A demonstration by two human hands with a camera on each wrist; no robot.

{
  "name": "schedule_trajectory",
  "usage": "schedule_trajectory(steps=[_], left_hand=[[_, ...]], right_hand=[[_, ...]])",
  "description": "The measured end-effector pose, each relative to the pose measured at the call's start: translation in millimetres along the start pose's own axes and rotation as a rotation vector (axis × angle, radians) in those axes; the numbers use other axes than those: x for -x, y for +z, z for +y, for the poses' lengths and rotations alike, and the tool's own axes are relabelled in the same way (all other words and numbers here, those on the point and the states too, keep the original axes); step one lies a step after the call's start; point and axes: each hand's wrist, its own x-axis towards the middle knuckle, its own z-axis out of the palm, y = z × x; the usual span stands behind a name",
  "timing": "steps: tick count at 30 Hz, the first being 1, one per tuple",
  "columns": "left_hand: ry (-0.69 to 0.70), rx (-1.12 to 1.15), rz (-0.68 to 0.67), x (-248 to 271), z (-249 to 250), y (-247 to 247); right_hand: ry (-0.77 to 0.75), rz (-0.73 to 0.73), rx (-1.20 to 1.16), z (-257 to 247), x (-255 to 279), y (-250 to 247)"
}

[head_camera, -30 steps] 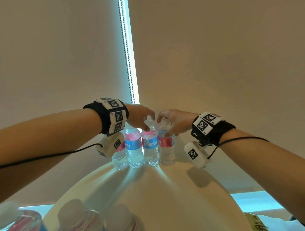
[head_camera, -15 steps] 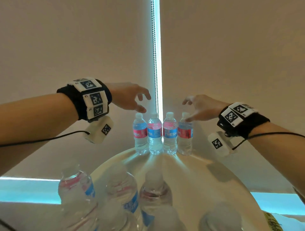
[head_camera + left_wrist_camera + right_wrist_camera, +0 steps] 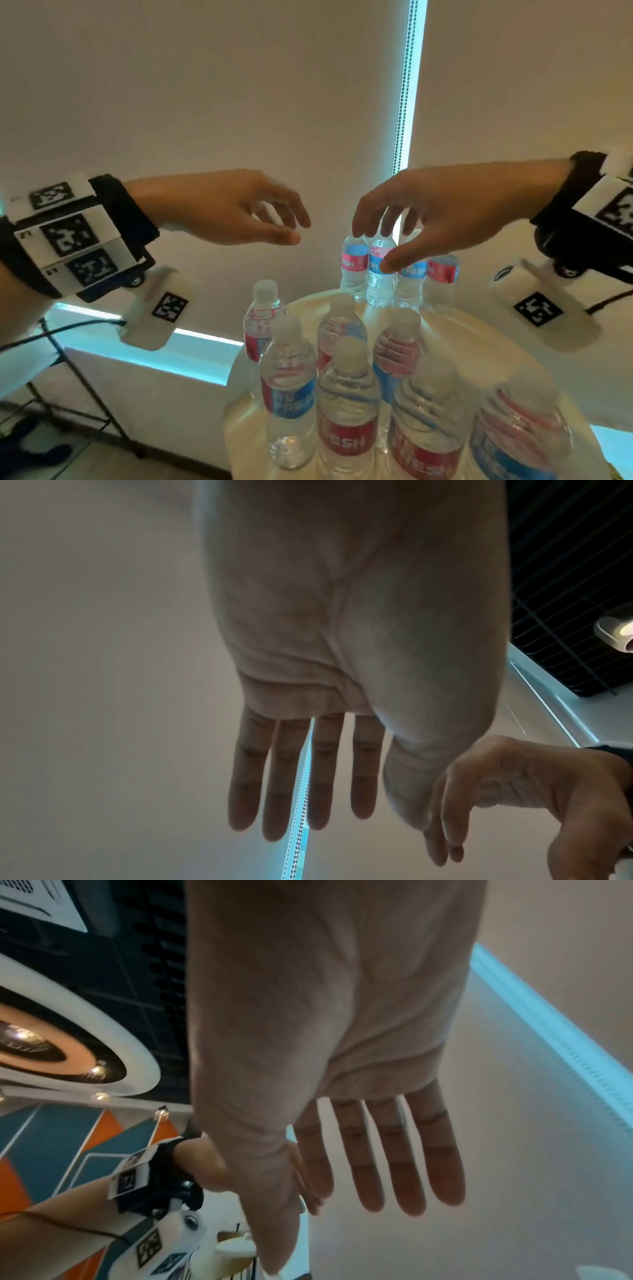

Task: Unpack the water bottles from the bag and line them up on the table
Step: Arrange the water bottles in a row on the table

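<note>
A row of small water bottles (image 3: 380,274) with pink and blue labels stands at the far edge of the round white table (image 3: 479,346). Several more bottles (image 3: 346,407) stand clustered near me on the same table. My left hand (image 3: 246,212) hovers in the air left of the far row, fingers relaxed, holding nothing. My right hand (image 3: 421,219) hovers in front of and above the far row, fingers loosely spread, empty. In the left wrist view the left hand's fingers (image 3: 291,777) hang straight. The right wrist view shows straight fingers (image 3: 394,1156) too. No bag is in view.
A beige roller blind (image 3: 205,102) with a bead chain (image 3: 404,102) hangs behind the table. A black metal rack (image 3: 68,370) stands at the lower left on the floor. The table's left edge drops off beside the near bottles.
Both hands have let go of the far row's caps and lifted up and back toward me. The view has tilted down, bringing the near cluster of bottles into sight.
</note>
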Motion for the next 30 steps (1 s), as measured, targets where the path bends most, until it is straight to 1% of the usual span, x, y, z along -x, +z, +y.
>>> schedule_trajectory(steps=[3,7,9,11,15,17,19,22,26,30], left_hand=[[-0.007,0.033,-0.049,19.3,-14.9,10.9],[-0.018,0.022,-0.124,32.2,-28.8,38.0],[-0.014,0.025,-0.144,34.1,-32.8,51.9],[-0.010,0.022,-0.149,34.0,-37.0,65.0],[0.015,0.019,-0.110,30.9,-43.4,85.6],[0.046,0.018,-0.052,28.5,-44.8,89.6],[0.073,0.034,-0.014,26.3,-46.1,90.3],[0.077,0.055,-0.023,20.7,-49.6,90.0],[0.082,0.029,-0.021,2.9,-52.3,82.8],[0.095,0.005,0.019,-29.1,-50.0,74.0]], right_hand=[[-0.061,-0.160,0.044,-21.5,-14.2,6.9],[-0.050,-0.338,0.164,-35.2,-34.7,26.7],[-0.032,-0.399,0.225,-40.3,-43.5,37.2],[-0.031,-0.442,0.233,-44.1,-51.5,46.4],[-0.052,-0.540,0.241,-43.2,-63.6,58.3],[-0.034,-0.549,0.223,-43.6,-63.8,57.3],[-0.021,-0.521,0.166,-42.6,-64.1,56.3],[-0.026,-0.489,0.136,-39.7,-65.6,57.4],[-0.011,-0.489,0.110,-31.8,-68.8,48.5],[0.059,-0.448,0.089,-11.6,-73.3,25.9]])
